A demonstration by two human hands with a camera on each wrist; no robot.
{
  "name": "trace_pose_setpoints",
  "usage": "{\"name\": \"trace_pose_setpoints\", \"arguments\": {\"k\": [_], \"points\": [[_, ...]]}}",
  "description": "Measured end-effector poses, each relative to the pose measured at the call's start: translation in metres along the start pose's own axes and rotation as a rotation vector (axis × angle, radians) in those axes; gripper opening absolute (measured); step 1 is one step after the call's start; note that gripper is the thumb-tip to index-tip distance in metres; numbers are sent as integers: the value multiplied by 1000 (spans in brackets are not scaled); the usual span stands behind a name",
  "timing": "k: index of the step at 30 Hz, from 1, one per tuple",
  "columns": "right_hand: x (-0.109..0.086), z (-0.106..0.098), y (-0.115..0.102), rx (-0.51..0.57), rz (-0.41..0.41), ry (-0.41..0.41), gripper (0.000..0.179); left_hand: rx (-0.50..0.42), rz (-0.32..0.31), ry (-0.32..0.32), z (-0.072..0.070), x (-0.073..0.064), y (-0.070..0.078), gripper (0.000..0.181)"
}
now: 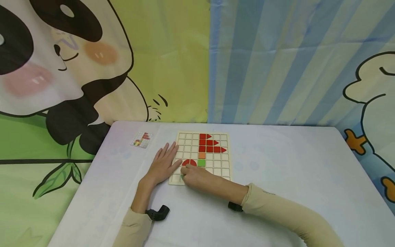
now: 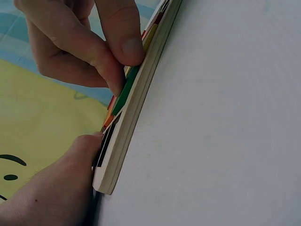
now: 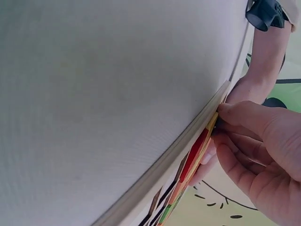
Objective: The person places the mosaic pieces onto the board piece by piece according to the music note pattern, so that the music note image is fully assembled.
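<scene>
A wooden grid board lies on the table. My left hand rests along its left side with fingers extended, the thumb over the edge squares. My right hand is over the lower left squares. In the left wrist view its thumb and finger pinch a green piece low on the board; the hand mostly hides that piece in the head view. Just above the right hand is a red semicircular shape. An orange square sits above a green square, under red pointed rows.
A small card with a coloured grid picture lies left of the board's top. White cloth covers the table. Black wrist cameras are strapped to both wrists. A printed curtain hangs behind the table's back edge.
</scene>
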State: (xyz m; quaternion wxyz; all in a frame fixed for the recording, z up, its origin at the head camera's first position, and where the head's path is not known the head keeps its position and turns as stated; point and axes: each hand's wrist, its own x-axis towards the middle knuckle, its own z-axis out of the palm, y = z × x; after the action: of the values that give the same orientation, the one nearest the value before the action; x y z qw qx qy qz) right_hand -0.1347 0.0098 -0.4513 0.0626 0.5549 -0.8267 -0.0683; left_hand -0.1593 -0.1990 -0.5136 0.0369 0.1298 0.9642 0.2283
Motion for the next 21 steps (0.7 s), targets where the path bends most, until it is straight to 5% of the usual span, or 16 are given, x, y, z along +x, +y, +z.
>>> {"name": "trace_pose_setpoints", "arguments": {"k": [7,12,21], "points": [[-5,-4,1,76,6,-30,8,0,-1,14,0,-1,0,73],[-17,-10,1,89,-22,30,16,-4,0,19,1,-2,0,73],[-61,-28,5,351,51,147,23,3,1,26,0,-2,0,73]]}}
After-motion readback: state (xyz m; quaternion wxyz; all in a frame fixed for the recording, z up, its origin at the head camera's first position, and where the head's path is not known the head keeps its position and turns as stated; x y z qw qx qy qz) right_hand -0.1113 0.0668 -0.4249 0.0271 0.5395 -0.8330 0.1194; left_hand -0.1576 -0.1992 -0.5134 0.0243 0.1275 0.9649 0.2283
